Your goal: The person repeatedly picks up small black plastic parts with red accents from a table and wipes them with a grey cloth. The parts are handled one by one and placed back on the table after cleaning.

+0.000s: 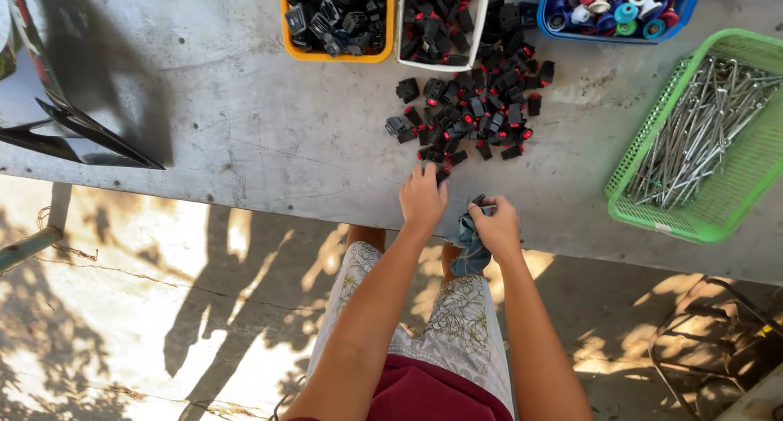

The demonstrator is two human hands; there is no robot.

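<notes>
A heap of small black parts with red tips (477, 111) lies loose on the grey metal table (269, 135). My left hand (422, 199) rests palm down at the near edge of the heap, fingertips touching the closest parts. Whether it grips one I cannot tell. My right hand (497, 225) is closed around a crumpled blue-grey cloth (471, 245) at the table's front edge, with a small dark piece sticking out at the top of the fist.
An orange bin (334, 55) and a white bin (440, 62) hold black parts at the back. A blue bin (620, 17) holds coloured round pieces. A green basket (710, 225) of metal rods sits right. Dark sheet material (73, 127) lies left.
</notes>
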